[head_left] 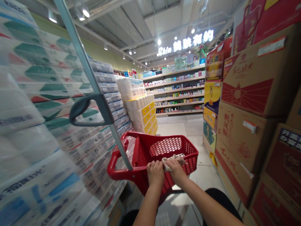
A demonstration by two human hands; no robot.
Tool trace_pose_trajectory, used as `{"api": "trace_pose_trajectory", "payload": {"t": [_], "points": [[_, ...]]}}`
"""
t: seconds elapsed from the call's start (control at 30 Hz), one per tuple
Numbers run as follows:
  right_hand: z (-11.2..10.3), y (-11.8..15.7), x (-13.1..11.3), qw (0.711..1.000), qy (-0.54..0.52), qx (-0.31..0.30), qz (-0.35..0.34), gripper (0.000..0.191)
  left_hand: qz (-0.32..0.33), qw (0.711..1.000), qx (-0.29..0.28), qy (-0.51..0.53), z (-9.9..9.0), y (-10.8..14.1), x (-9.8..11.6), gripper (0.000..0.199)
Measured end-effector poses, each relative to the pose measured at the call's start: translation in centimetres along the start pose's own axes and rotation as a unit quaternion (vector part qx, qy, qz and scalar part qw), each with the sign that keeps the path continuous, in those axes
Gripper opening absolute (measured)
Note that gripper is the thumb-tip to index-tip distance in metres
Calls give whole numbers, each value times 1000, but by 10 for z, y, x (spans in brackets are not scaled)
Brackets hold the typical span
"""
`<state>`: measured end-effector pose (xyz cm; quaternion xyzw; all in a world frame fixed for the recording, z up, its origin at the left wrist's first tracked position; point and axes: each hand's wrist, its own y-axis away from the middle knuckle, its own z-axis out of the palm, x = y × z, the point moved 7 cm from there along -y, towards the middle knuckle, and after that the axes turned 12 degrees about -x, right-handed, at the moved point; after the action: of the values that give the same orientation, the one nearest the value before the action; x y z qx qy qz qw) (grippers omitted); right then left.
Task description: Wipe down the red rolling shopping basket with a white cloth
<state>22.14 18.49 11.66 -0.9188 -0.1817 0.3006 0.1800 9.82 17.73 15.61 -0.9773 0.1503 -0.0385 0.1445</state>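
Note:
In front of me stands a red plastic shopping cart [164, 146] with mesh walls and a grey pole with a dark loop handle [103, 111]. My left hand [155, 172] is closed over the cart's near rim, its fingers curled toward the inside. Just to the right, my right hand [174, 169] presses a crumpled pale cloth [181, 159] on that same rim. Part of the cloth is hidden under the fingers. The two hands are close together. Through the mesh, the cart's basket shows no goods that I can make out.
Packs of tissue paper [51, 69] are stacked high on the left, with more toilet paper packs [141, 106] beyond. Cardboard cartons [246, 81] rise on the right. Shelves of small bottles and boxes [176, 91] stand at the far end, past the tiled floor [176, 125].

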Motion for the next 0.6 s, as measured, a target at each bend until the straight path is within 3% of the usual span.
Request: {"api": "trace_pose_trajectory", "payload": {"t": [0.07, 0.27, 0.43, 0.53, 0.6], "points": [[5, 1, -6, 999, -7, -28, -26, 47, -1, 1000, -1, -1, -2, 1, 1, 26], [-5, 6, 10, 992, 23, -3, 126, 43, 3, 1000, 17, -8, -7, 5, 4, 28], [-3, 5, 8, 990, 24, -39, 134, 44, 0, 1000, 11, -14, -6, 5, 4, 26], [-6, 6, 27, 985, 1, -21, 169, 44, -2, 999, 25, -20, -10, 6, 6, 26], [-6, 5, 29, 991, -15, 5, 132, 44, -3, 999, 30, -22, -10, 6, 6, 25]]}}
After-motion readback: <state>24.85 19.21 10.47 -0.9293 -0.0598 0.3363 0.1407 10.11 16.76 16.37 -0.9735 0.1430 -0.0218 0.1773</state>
